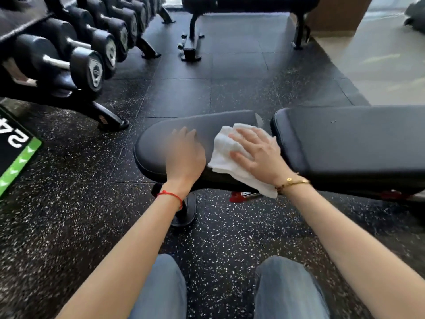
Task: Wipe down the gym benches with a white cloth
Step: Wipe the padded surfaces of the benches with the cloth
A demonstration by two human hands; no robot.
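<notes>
A black padded gym bench lies across the view in front of me, with a rounded seat pad [158, 143] on the left and a long back pad [349, 143] on the right. A white cloth [226, 148] is spread over the right end of the seat pad, by the gap between the pads. My right hand [257, 153] presses flat on the cloth, fingers spread. My left hand [186, 155] rests on the seat pad just left of the cloth, holding nothing; it looks blurred.
A rack of black dumbbells [87, 54] runs along the left. A second black bench [248, 5] stands at the far side of the speckled rubber floor [69, 215]. A black and green sign [16, 153] sits at the left edge. My knees in jeans [287, 291] are below.
</notes>
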